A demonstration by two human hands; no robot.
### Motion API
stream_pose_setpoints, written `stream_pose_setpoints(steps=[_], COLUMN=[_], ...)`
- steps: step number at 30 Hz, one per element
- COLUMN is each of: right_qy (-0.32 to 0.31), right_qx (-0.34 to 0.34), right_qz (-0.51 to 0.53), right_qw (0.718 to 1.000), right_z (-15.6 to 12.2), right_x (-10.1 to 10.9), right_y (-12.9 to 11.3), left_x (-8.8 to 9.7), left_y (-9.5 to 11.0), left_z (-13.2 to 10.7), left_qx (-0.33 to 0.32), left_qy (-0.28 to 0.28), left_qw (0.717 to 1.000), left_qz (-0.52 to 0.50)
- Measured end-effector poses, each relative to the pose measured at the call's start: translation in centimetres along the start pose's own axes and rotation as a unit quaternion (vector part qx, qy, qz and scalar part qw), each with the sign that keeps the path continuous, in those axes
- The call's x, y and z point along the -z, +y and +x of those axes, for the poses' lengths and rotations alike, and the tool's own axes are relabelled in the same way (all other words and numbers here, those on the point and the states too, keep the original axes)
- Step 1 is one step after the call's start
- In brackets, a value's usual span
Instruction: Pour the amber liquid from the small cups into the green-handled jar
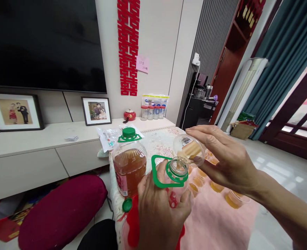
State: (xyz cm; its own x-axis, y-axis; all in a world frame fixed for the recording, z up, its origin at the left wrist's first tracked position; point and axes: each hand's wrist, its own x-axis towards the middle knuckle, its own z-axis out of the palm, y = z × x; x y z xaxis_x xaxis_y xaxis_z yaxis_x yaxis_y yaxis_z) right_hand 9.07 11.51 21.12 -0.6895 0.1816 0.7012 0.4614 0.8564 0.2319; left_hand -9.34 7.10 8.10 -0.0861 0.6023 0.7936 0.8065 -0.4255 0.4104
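My left hand (161,208) is wrapped around a clear plastic jug (179,164) just below its neck. The jug stands uncapped, with a green carry handle (156,173) around the neck. My right hand (229,163) grips a clear plastic cup (188,149), tilted so that its rim meets the jug's mouth. Amber-tan liquid shows at the cup's lower edge, over the opening. How full the held jug is cannot be seen behind my fingers. Left of it, a capped jug (130,166) holds brownish liquid. A loose green cap (127,205) lies near my left wrist.
Several clear cups (217,186) of amber liquid stand on the pink cloth (216,222) to the right. A plastic bag (108,137) lies behind the capped jug. Small lidded jars (150,113) and a red pot (129,114) sit on the cabinet. A maroon stool (62,215) is at left.
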Motion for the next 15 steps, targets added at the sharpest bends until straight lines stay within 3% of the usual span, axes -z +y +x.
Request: stream_pose_setpoints(steps=[15], right_qy=[-0.02], right_qx=[0.079], right_qz=[-0.091], right_qw=[0.993], right_z=[1.1], right_x=[0.6], right_y=[-0.5], left_x=[0.3], left_y=[0.4], left_z=[0.3], left_qx=[0.0], left_qy=[0.014], left_qw=[1.0], left_qz=[0.008])
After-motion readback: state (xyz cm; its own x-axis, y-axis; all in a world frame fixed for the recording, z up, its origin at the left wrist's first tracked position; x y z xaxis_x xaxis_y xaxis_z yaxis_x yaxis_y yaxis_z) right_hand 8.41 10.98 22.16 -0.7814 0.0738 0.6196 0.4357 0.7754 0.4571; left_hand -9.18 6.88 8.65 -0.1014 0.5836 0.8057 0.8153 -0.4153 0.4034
